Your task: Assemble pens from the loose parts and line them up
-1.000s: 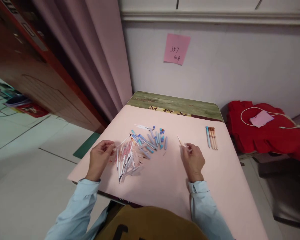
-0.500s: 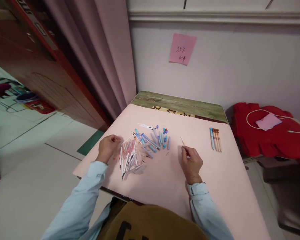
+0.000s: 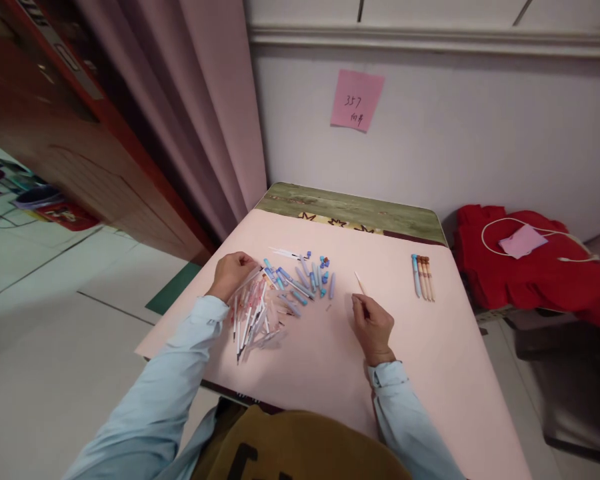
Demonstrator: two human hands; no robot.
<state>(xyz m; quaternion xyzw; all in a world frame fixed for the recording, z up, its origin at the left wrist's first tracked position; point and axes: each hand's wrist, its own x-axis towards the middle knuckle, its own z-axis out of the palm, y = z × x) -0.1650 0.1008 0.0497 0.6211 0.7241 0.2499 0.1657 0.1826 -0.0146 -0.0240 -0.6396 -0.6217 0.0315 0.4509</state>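
Observation:
My right hand [image 3: 373,328] pinches a slim pale pen piece [image 3: 360,283], white at its thin tip and tan lower down. Its lower end is hidden in the fingers. At the upper left of the pile, my left hand [image 3: 233,275] has its fingers closed, and a translucent strip shows beside them; I cannot make out what they hold. Under and beside it lie white pen refills [image 3: 243,333] and clear tubes [image 3: 267,340], some with reddish parts. Blue and lilac pen barrels [image 3: 301,285] lie to their right, with small blue and brown caps [image 3: 325,261] behind.
Four capped pens, one blue [image 3: 417,277] and several tan [image 3: 429,279], lie in a row on the right of the pink-covered table [image 3: 320,373]. Red cloth [image 3: 500,280] with a white cable is beyond the right edge. A wooden door [image 3: 105,153] stands left.
My left hand has moved right and slightly up, over the pile's upper left, and its fingers are closer together. My right hand still holds the pale pen piece. The view has shifted slightly.

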